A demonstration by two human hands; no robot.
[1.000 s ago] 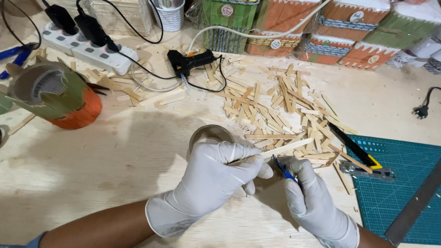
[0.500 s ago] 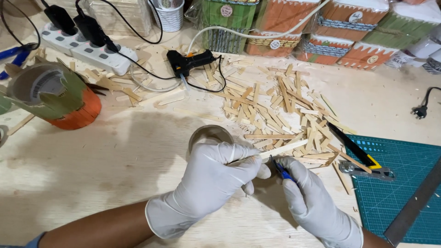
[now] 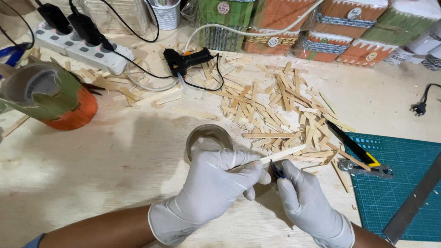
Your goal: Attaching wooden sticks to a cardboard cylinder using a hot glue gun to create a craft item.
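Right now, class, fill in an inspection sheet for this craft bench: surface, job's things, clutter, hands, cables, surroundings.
Surface: pale wooden bench, green cutting mat at right.
Job's things: wooden stick, small blue-handled tool, cardboard ring.
Clutter: loose stick pile, utility knife, metal ruler, orange-green pot.
Hands: left hand gloved, grip on the stick; right hand gloved, holding the tool.
Cables: power strip, glue gun, loose plug.
Surroundings: decorated boxes behind.

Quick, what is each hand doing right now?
Left hand: closed, holding a wooden stick.
Right hand: closed on a small dark tool with a blue handle; what kind of tool cannot be told.
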